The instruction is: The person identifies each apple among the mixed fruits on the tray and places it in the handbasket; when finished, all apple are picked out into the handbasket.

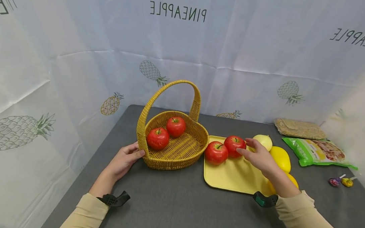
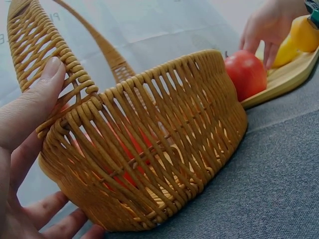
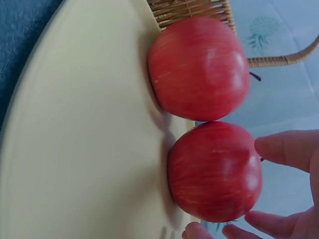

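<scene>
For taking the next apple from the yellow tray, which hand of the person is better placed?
Probably the right hand: its fingers are around one red apple on the tray, while the left hand holds the basket.

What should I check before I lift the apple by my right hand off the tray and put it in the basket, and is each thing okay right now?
1. Basket standing upright on the table: ok.
2. Left hand gripping the basket's side: ok.
3. Room beside the two apples inside: ok, bare basket floor shows.
4. Right hand touching the target apple: cannot tell; its fingers are spread about it.
5. Target apple free of the neighbouring apple: not ok, they touch.
6. Low, straight path from tray to basket: not ok, the neighbouring apple sits between; lifting over it seems safer.
</scene>
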A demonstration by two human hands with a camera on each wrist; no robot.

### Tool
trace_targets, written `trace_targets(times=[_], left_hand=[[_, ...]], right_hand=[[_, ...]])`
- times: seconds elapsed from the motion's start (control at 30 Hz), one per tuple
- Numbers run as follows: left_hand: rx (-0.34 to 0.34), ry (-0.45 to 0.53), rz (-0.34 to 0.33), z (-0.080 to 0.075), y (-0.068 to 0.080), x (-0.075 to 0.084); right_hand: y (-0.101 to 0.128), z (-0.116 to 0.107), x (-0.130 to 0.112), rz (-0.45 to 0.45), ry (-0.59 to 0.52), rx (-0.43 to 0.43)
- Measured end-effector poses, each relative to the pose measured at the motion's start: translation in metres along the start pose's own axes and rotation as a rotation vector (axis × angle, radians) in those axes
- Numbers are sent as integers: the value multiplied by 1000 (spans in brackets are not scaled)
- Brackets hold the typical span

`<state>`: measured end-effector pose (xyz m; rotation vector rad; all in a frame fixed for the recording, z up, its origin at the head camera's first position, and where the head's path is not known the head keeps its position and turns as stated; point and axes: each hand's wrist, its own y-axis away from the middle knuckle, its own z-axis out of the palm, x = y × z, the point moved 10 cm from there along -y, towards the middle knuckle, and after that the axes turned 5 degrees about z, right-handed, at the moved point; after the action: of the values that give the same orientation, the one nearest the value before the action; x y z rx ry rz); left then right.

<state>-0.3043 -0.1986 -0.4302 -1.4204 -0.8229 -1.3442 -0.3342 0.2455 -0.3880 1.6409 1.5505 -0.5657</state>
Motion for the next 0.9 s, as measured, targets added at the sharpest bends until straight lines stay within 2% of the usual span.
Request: trace_targets(times=[0.3,0.6,0.9], left_hand=[[2,-6,4,0,0,0],[-18,-6,18,1,0,4],[-25,-3,24,1,0,3]], right_hand=[[-10,8,8,45,-29,-2],[-22,16,10,-12,-113,31],[-26,16,17,24,-149,48]])
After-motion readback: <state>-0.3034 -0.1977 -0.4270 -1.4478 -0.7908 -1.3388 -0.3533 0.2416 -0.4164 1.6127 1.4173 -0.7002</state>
